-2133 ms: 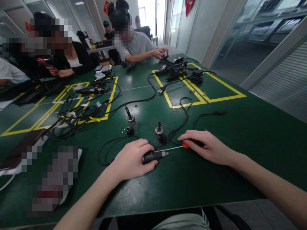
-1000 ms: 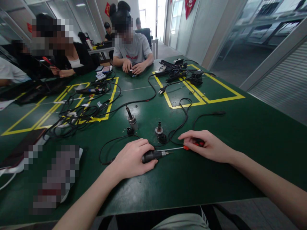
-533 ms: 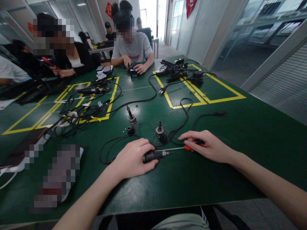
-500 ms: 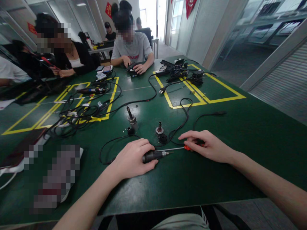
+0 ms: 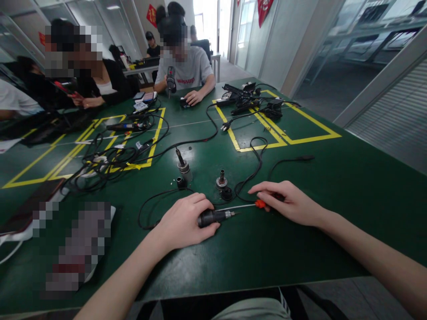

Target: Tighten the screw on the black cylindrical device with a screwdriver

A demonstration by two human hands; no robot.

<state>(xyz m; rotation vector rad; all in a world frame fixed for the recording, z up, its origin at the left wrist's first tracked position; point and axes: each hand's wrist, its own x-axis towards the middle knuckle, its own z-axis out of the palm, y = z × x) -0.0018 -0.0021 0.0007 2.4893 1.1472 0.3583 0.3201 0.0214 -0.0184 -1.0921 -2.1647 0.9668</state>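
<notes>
Black tool (image 5: 212, 217) held in left hand (image 5: 185, 221), red-handled screwdriver (image 5: 259, 204) in right hand (image 5: 289, 200), both grips inside the table edge (image 5: 233, 289).

Place: looks like an office-type room doing duty as a workshop, tbh
Walls: big glass panels (image 5: 320, 71) on the right, super office-y
Decor: red hanging (image 5: 151, 16) with a gold character on it, up at the back
Seating: dark chair (image 5: 202, 48) behind the person (image 5: 187, 64) across the table
Main table: large green top (image 5: 300, 249), yellow tape (image 5: 263, 147) marking out boxes
Clutter: pretty gnarly cable tangle (image 5: 103, 155) on the left
Tools: black handheld tool (image 5: 213, 216), red-handled screwdriver (image 5: 260, 204), plus a power driver (image 5: 171, 80) over at that person's spot
Parts: loose metal piece (image 5: 221, 181) standing on the green surface
</notes>
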